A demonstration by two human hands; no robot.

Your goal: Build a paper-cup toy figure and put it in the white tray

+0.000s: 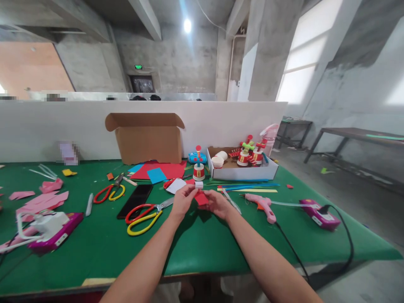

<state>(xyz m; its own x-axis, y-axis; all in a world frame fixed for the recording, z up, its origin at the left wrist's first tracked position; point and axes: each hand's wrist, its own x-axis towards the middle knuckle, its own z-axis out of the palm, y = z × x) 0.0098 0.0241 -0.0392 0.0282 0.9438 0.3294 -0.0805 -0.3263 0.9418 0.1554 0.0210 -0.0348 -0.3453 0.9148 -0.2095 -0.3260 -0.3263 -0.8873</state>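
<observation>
In the head view, a small red piece (201, 198), which looks like paper or felt, sits between my two hands above the table. My left hand (183, 202) pinches its upper left side with thumb and fingers. Its right side is held by my right hand (218, 203), whose fingers are partly hidden behind it. Just beyond my fingertips is a small white cylinder (198, 184); whether my left hand touches it I cannot tell. Behind that stands a red and white figure (199, 171) with a red ball on top. Large scissors (164, 205) with red and yellow handles lie left of my left hand.
A pink glue gun (263, 205) and purple power strip (320, 215) lie right, with a trailing cord. A white box (244, 173) holds similar figures. Left are a black phone (135, 202), pliers (118, 181) and pink scraps (44, 204). An open cardboard box (150, 145) stands behind.
</observation>
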